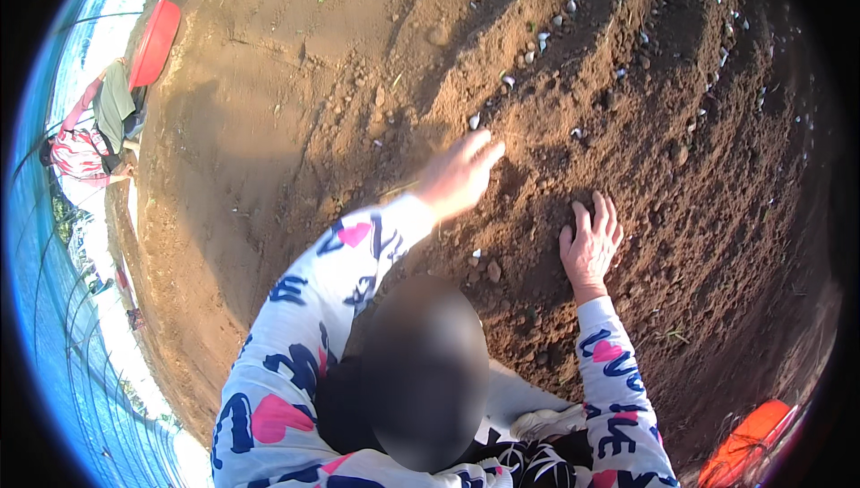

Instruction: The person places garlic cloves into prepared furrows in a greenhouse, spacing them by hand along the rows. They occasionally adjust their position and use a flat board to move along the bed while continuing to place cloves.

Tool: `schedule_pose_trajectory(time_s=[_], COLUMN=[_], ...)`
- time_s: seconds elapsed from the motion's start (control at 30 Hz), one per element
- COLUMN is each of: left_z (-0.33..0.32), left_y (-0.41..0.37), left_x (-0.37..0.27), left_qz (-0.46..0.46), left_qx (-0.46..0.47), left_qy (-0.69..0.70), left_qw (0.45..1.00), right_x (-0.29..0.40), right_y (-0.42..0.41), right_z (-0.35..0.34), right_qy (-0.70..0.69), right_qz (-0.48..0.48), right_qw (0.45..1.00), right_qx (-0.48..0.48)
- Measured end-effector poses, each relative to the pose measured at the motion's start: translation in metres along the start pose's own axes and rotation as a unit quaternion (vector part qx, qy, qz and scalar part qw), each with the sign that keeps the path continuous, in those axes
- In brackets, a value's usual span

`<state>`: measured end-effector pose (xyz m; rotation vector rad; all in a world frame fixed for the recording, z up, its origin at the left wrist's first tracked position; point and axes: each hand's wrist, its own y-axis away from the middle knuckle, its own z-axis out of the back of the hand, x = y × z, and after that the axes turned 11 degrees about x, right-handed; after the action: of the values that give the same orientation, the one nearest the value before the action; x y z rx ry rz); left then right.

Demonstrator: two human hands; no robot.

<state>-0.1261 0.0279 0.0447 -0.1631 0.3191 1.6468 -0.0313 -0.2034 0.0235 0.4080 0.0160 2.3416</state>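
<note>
My left hand (460,172) is blurred over the loose brown soil (531,186), its fingers apart and nothing visible in them. Just beyond its fingertips, a white garlic clove (474,120) stands in a shallow furrow. My right hand (592,243) lies palm down on the soil, thumb and fingers slightly spread; whatever is under the palm is hidden. Ahead of it sits another pale clove (577,133). Between my hands and nearer my body are a small white clove (476,253) and a brown clod (494,271).
Rows of cloves (571,6) run along furrows toward the top right. An orange-red container (746,444) is at the lower right. On the left, another person (84,152) crouches near a red basin (156,41), beside blue netting (40,273). My shoe (547,423) rests on the soil.
</note>
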Motion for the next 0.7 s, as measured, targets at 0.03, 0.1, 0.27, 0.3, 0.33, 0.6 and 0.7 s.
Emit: schedule_pose_trajectory(time_s=[0.03,0.1,0.27,0.3,0.33,0.6,0.7], left_z=[0.023,0.05,0.058,0.052,0.045,0.039,0.033], left_y=[-0.026,-0.07,-0.135,-0.139,-0.137,0.044,0.129], left_x=[0.011,0.045,0.093,0.095,0.098,0.075,0.059], left_qz=[0.054,0.014,0.096,0.087,0.067,0.085,0.123], left_qx=[0.084,0.005,0.174,0.181,0.183,0.223,0.198], left_qy=[0.034,-0.016,-0.047,-0.044,-0.057,0.009,0.076], left_qw=[0.994,1.0,0.979,0.979,0.979,0.971,0.969], right_x=[0.0,0.003,0.004,0.003,0.002,-0.001,0.002], right_y=[0.0,-0.002,0.0,0.0,-0.001,-0.002,-0.002], right_z=[0.0,0.001,-0.003,-0.003,-0.003,-0.003,-0.005], right_qy=[-0.001,-0.003,0.002,0.002,0.006,-0.002,0.008], right_qz=[-0.004,-0.009,-0.008,-0.013,-0.015,-0.019,-0.02], right_qw=[1.0,1.0,1.0,1.0,1.0,1.0,1.0], right_qx=[0.001,0.006,0.006,0.006,0.002,0.0,0.009])
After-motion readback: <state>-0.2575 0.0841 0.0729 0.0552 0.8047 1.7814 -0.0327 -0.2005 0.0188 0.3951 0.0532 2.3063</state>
